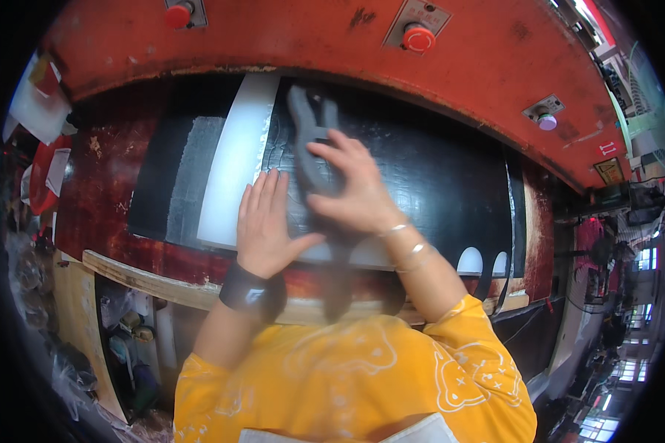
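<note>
While the left hand point(264, 221) presses flat, fingers spread, on the black sheet point(421, 177), the right hand point(351, 188), pinching the grey cutting die point(310, 140), should probably seat it squarely.

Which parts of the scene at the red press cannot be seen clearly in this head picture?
- Grey cutting die: its lower part is hidden under the right hand, head view.
- Black sheet: the area below the left hand and both palms is covered.
- Items on the shelf at lower left: too small and dark to identify.
- Background room at right: bent and blurred by the fisheye rim.
</note>
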A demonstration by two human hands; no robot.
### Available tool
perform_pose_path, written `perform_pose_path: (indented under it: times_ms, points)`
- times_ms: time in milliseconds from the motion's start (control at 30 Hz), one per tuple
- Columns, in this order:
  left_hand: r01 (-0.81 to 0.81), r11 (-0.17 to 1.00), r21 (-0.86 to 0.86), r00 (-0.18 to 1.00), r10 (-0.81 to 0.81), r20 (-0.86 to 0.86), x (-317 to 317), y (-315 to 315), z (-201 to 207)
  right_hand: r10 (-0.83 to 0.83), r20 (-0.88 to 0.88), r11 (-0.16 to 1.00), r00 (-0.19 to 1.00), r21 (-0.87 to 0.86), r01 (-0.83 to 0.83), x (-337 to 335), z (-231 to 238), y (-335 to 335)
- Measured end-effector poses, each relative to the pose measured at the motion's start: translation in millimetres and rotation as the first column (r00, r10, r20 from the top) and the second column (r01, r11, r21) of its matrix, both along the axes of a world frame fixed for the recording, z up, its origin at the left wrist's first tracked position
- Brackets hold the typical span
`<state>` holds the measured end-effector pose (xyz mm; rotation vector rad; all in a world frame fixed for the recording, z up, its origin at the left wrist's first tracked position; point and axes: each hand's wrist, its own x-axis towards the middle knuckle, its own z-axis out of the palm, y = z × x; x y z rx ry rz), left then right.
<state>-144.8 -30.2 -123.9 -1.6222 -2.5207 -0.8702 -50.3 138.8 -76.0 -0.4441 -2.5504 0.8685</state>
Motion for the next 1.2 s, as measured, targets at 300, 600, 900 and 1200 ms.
perform_pose_path:
  times_ms: [300, 600, 900, 1200]
  points:
    - [-0.036, 0.999, -0.022, 0.999, 0.036, 0.012, 15, -5, 10, -0.22, 0.066, 0.929, 0.973, 0.319, 0.188, 43, -15, -3]
    - [-0.036, 0.999, -0.018, 0.999, 0.037, 0.029, 5, 4, 7, -0.243, 0.07, 0.919, 0.967, 0.335, 0.207, 26, -15, 5]
    - [0.188, 0.941, 0.28, 0.706, -0.328, 0.627, 46, 11, 21, -0.591, -0.565, 0.588, 0.576, 0.188, 0.787, 106, 13, 175]
    - [0.178, 0.932, 0.314, 0.937, -0.258, 0.234, 25, 72, -19, -0.616, -0.739, 0.395, 0.273, 0.01, 0.919, 129, 59, 313]
